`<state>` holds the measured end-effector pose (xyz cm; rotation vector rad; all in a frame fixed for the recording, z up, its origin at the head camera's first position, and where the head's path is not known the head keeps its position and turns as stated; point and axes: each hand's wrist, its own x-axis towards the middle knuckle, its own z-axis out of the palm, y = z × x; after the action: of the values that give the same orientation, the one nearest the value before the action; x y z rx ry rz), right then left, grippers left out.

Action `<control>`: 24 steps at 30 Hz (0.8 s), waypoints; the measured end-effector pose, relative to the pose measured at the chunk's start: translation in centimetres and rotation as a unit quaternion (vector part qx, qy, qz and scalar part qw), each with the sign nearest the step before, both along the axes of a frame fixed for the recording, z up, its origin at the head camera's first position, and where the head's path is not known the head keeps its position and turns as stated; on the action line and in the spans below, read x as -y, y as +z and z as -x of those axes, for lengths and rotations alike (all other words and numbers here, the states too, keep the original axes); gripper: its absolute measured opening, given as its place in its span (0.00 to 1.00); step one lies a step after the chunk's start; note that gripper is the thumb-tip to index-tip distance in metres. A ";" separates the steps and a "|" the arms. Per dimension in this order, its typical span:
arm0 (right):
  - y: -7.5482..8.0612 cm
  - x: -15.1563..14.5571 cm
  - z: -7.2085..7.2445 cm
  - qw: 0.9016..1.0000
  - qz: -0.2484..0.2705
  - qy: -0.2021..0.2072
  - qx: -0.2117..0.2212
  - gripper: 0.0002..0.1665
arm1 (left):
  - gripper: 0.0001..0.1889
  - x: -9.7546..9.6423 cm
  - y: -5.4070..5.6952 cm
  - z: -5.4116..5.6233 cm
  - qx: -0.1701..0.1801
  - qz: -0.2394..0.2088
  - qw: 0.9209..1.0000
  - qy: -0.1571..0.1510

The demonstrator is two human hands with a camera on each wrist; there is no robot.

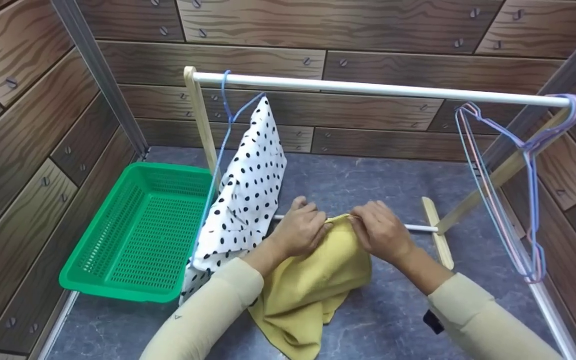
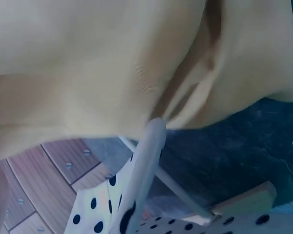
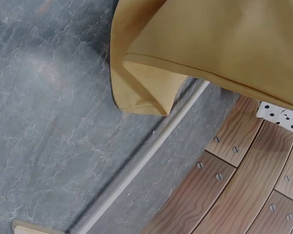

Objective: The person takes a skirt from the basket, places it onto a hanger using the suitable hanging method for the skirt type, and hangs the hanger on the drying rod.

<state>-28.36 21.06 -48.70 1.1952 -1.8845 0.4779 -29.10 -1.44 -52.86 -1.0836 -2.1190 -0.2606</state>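
A yellow cloth (image 1: pixel 318 280) hangs in folds from both hands in the head view. My left hand (image 1: pixel 299 227) grips its upper edge, and my right hand (image 1: pixel 380 230) pinches the same edge a short way to the right. Both wrist views show the cloth (image 2: pixel 97 87) up close, its stitched hem visible in the right one. Left of the hands, a white cloth with black dots (image 1: pixel 248 185) hangs on a blue hanger (image 1: pixel 228 100). The fingertips are partly hidden behind the yellow fabric.
A green plastic basket (image 1: pixel 133 295) stands on the left. The rack's white rail (image 1: pixel 368 89) crosses behind the hands, with several hangers (image 1: pixel 532 150) bunched at its right end. A lower bar (image 1: pixel 420 228) runs near the grey floor. Wood-patterned panels (image 1: pixel 393 65) surround the space.
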 end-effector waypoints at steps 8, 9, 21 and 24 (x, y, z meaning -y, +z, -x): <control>0.7 0.7 0.0 0.996 -0.072 -0.048 -0.031 0.15 | 0.16 -0.2 1.2 0.3 -0.055 0.018 0.998 -0.031; 0.8 0.7 0.1 0.995 -0.077 -0.046 -0.036 0.14 | 0.16 -0.1 1.2 0.4 -0.059 0.020 0.998 -0.031; 3.0 -0.2 -0.5 0.990 -0.124 -0.040 -0.054 0.17 | 0.22 -0.1 0.5 -0.1 -0.071 -0.026 0.997 -0.018; 3.9 -0.8 -0.4 0.990 -0.115 -0.043 -0.064 0.19 | 0.24 0.1 0.2 -0.2 -0.074 -0.047 0.996 -0.011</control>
<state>-28.00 21.82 -44.80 1.2540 -1.9084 0.1347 -28.93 -1.52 -52.65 -1.0402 -1.9455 -0.2789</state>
